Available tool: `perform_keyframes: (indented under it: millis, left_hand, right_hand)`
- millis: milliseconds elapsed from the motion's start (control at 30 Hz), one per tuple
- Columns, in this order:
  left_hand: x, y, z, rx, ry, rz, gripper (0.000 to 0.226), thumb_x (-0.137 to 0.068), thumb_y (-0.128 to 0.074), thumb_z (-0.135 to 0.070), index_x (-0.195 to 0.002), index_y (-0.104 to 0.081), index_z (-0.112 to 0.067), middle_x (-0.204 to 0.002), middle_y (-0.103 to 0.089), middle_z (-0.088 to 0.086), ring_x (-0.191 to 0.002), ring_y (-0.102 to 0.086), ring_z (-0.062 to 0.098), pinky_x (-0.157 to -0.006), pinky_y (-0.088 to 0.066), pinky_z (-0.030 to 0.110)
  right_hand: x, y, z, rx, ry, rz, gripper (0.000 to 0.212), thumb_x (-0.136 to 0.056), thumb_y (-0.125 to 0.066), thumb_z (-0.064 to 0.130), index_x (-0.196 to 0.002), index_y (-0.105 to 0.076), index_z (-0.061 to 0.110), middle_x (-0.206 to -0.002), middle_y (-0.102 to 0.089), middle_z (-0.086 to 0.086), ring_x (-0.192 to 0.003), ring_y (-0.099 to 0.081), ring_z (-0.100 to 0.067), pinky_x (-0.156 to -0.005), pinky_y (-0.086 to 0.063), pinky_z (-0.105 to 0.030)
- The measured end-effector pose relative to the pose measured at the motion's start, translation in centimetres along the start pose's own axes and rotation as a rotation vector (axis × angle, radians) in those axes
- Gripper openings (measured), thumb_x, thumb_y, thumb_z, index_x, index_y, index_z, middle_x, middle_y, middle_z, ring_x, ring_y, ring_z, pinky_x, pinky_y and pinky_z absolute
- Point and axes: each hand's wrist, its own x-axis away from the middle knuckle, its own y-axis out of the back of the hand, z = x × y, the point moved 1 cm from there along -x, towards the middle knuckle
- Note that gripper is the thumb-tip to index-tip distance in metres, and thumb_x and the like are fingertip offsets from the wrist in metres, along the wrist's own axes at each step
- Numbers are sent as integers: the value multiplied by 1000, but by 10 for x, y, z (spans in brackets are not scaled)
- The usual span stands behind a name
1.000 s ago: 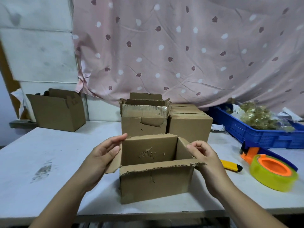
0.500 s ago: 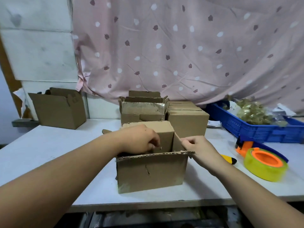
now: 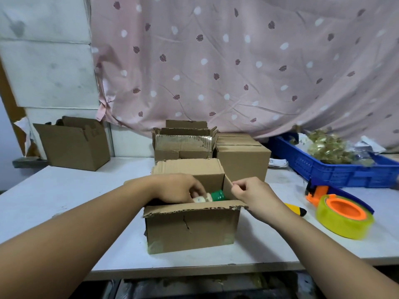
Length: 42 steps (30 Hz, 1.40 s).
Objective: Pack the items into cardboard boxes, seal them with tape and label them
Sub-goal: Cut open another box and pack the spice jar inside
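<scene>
Head view | left hand (image 3: 179, 188) now grips green-capped bottle (image 3: 210, 197) inside box (image 3: 192, 229) | right hand (image 3: 252, 195) still pinches flap (image 3: 227, 186)

Bottle (image 3: 212, 196) inside box (image 3: 191, 229); tape dispenser (image 3: 341, 214) to its right.

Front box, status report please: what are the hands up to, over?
Left grip holds green-capped bottle inside front box. Right grip pinches right flap. Far flap upright, nothing blocking.
</scene>
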Motion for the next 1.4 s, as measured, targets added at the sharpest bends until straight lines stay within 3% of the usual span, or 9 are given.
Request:
perform_keyframes:
  millis: [167, 300, 433, 533, 700, 800, 967, 1167, 1400]
  left_hand:
    - [14, 20, -7, 172, -20, -285, 44, -77, -76, -32, -117, -59, -35, -89, -59, -22, -80, -55, -4, -68, -41, 9]
    - [24, 30, -8, 412, -71, -508, 44, -76, -77, -18, -114, -60, -32, -91, -62, -13, -80, -60, 7, -74, -52, 19]
    - [34, 34, 7, 686, -88, -783, 39, -78, -73, -6, -112, -58, -20, -100, -63, -3, -83, -59, 9, -73, -51, 14]
    - [42, 34, 30, 815, -43, -975, 38, -80, -72, -8, -112, -57, -21, -103, -65, -4, -84, -65, 5, -70, -53, 18]
    - [52, 19, 72, 969, 83, -1196, 39, -86, -65, -1, -116, -52, -22, -99, -61, -10, -77, -60, -1, -52, -48, 9]
    - [50, -3, 98, 997, 203, -1212, 42, -86, -64, -1, -124, -51, -14, -108, -61, 2, -81, -60, 6, -60, -49, 18]
    - [43, -42, 131, 1022, 360, -1154, 44, -87, -65, -8, -128, -50, -18, -118, -57, 6, -96, -60, 25, -83, -51, 39]
    - [39, -68, 152, 940, 513, -1144, 41, -85, -69, -15, -122, -54, -21, -117, -60, 4, -99, -60, 24, -86, -47, 36]
    - [38, -72, 155, 841, 521, -1124, 45, -87, -67, -17, -129, -50, -19, -121, -60, 5, -99, -58, 20, -85, -42, 30]
  right_hand:
    - [-2, 1, -2, 56, -1, -4, 29, -91, -44, 19, -79, -59, -2, -61, -39, -9, -57, -31, -19, -52, -22, -33]
    - [-4, 0, -2, 96, -22, -25, 30, -92, -45, 21, -69, -50, 3, -60, -41, -8, -63, -37, -25, -51, -24, -33]
    - [-6, -4, -9, 21, -7, -35, 26, -92, -44, 20, -97, -66, 7, -76, -51, -6, -76, -42, -23, -58, -31, -31]
    - [-5, -5, -9, -10, 9, -75, 40, -92, -43, 19, -130, -56, 28, -105, -59, -3, -100, -49, -18, -73, -35, -27]
    - [-6, -11, -10, 8, 48, -105, 35, -93, -42, 20, -111, -64, 40, -112, -52, 4, -92, -47, -8, -76, -35, -26]
    - [-5, -13, -12, -36, 50, -129, 30, -93, -43, 20, -94, -65, 40, -111, -51, 7, -86, -47, -2, -71, -35, -24]
    - [-6, -21, -13, -136, 71, -228, 31, -93, -44, 16, -93, -67, 37, -110, -51, 6, -97, -46, -4, -80, -32, -22]
    - [-14, -31, -17, -239, 68, -300, 32, -93, -47, 16, -90, -64, 43, -107, -55, 7, -112, -50, -17, -102, -40, -37]
    - [-18, -39, -21, -367, 86, -352, 28, -97, -47, 37, -116, -64, 27, -112, -60, 4, -104, -52, -11, -84, -38, -20]
